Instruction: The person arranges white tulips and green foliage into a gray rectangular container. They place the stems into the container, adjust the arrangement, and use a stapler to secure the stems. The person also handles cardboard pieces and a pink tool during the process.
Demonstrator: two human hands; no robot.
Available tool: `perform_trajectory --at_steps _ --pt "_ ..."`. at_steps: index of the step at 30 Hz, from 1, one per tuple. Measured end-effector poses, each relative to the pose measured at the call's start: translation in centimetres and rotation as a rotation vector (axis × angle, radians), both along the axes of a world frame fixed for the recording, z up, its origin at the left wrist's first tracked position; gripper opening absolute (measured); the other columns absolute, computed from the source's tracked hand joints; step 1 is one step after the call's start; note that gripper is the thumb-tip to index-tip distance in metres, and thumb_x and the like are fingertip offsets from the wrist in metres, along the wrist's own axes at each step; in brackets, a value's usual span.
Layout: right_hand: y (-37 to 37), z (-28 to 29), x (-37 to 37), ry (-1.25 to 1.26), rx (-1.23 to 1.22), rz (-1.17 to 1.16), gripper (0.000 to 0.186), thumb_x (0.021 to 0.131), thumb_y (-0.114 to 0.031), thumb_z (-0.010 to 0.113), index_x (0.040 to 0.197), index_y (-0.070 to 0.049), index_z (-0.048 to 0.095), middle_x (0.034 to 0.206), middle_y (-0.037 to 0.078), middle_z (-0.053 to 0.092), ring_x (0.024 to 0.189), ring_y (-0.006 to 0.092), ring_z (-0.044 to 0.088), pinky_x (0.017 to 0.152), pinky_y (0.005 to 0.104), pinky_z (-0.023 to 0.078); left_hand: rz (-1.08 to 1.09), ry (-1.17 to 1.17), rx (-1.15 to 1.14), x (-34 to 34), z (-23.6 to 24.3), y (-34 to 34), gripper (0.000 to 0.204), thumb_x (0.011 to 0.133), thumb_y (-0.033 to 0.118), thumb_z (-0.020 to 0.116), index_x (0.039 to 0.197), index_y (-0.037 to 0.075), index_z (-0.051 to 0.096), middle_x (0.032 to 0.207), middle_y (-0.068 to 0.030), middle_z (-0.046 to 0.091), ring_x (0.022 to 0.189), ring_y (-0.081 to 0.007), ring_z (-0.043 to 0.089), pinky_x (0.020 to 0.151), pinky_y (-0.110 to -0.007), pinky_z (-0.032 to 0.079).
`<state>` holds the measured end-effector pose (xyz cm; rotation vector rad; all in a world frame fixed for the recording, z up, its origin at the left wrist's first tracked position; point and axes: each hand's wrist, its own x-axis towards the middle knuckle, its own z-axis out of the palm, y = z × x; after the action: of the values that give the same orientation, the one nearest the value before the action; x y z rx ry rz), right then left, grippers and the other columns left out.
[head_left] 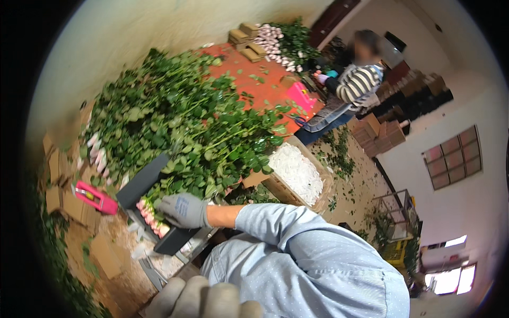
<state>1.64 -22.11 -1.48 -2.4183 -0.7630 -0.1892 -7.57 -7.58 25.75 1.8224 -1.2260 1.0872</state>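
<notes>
My gloved right hand (183, 211) grips a bunch of pink roses (150, 216) lying in a dark angled trough (131, 192), just behind the flower heads. At the bottom edge, my gloved left hand (201, 299) has bent fingers pressed together; whatever they might hold is hidden. A pink hand tool (96, 199) sits left of the trough. Behind it is a large pile of leafy stems (175, 106), with pale rose heads along its left side. A cardboard box (294, 169) full of small white strips stands to the right of the trough.
A co-worker (355, 85) in a striped top is beside a red table (236, 66) holding roses, cardboard pieces and a pink object. Flattened cardboard (71, 209) is at the left. Stacked boxes (379, 132), a metal rack (395, 212) and scattered leaves occupy the right side.
</notes>
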Motion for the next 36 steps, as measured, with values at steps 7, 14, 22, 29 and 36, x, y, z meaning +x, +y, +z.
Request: perform_trajectory --at_steps 7,14,22,29,36 --pt "-1.3 -1.1 0.3 -0.002 0.160 -0.030 0.031 0.090 -0.019 0.067 0.117 -0.007 0.059 0.105 0.014 0.061 0.093 0.0359 0.066 0.077 0.0440 0.055 0.443 0.588 0.218 0.5 -14.2 3.2 0.051 0.088 0.016 0.070 0.134 -0.002 0.057 0.122 -0.0254 0.063 0.111 -0.0390 0.061 0.106 -0.049 0.042" --pt "-2.4 3.3 -4.9 -0.173 0.523 0.028 0.029 0.086 -0.009 0.071 0.115 -0.004 0.067 0.109 0.017 0.069 0.095 0.0372 0.067 0.082 0.0442 0.056 0.806 1.424 0.052 -1.3 -25.0 4.7 0.085 0.094 0.030 0.072 0.156 -0.009 0.029 0.155 -0.0341 0.040 0.145 -0.0421 0.040 0.121 -0.045 0.031" --pt "-4.7 2.2 -10.7 -0.100 0.080 0.349 0.076 0.074 -0.023 0.082 0.141 -0.004 0.050 0.142 0.019 0.050 0.130 0.0404 0.049 0.108 0.0528 0.040 0.648 1.601 -0.548 -5.3 -30.9 6.2 0.086 0.098 0.029 0.066 0.158 -0.012 0.021 0.156 -0.0245 0.042 0.144 -0.0292 0.042 0.118 -0.036 0.034" --pt "-5.2 5.0 -9.0 -0.372 -0.283 0.432 0.056 0.083 -0.023 0.066 0.136 -0.005 0.056 0.132 0.015 0.058 0.119 0.0311 0.057 0.102 0.0458 0.043 0.541 1.579 -0.873 -6.6 -18.9 2.6 0.070 0.105 0.029 0.056 0.160 -0.003 0.026 0.145 -0.0198 0.053 0.107 -0.0222 0.068 0.066 -0.029 0.062" --pt "-2.0 11.9 1.5 -0.307 -0.434 0.205 0.012 0.086 -0.017 0.063 0.098 -0.013 0.062 0.097 0.008 0.064 0.093 0.0260 0.065 0.079 0.0410 0.049 0.602 1.071 -0.595 -0.6 -16.7 5.5 0.025 0.101 0.019 0.063 0.119 0.002 0.070 0.093 -0.0140 0.074 0.083 -0.0165 0.070 0.073 -0.033 0.056"
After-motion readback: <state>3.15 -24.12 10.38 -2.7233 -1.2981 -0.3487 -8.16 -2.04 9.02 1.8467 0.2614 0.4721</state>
